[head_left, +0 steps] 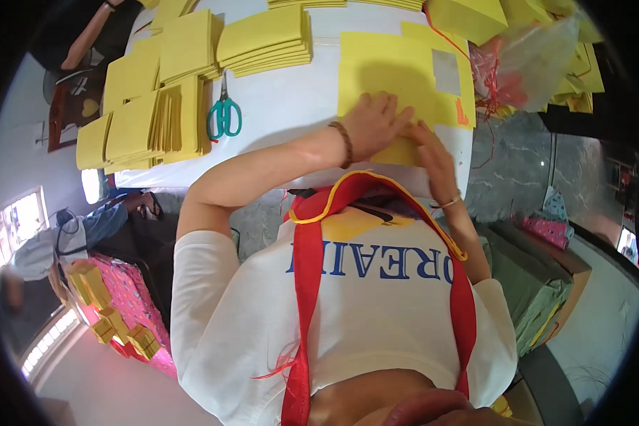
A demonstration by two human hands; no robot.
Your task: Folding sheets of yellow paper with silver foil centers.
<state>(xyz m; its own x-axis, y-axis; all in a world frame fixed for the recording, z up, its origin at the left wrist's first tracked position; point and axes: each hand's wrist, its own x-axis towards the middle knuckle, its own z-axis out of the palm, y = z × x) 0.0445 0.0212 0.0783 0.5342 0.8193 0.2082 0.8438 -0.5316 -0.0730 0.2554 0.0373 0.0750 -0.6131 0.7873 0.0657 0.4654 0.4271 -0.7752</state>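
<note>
A large yellow paper sheet lies on the white-covered table in front of me, partly over other yellow paper at its right. My left hand, with a brown bead bracelet at the wrist, rests on the lower part of the sheet, fingers spread. Beside it, my right hand touches the sheet's near right portion with fingers stretched out; the fingertips of both hands nearly meet. Green-handled scissors lie on the table to the left, apart from both hands.
Stacks of folded yellow paper fill the table's far side, with more stacks at its left. A clear plastic bag with red ties sits at the right edge. Another person's arm shows at far left. A box stands at my right.
</note>
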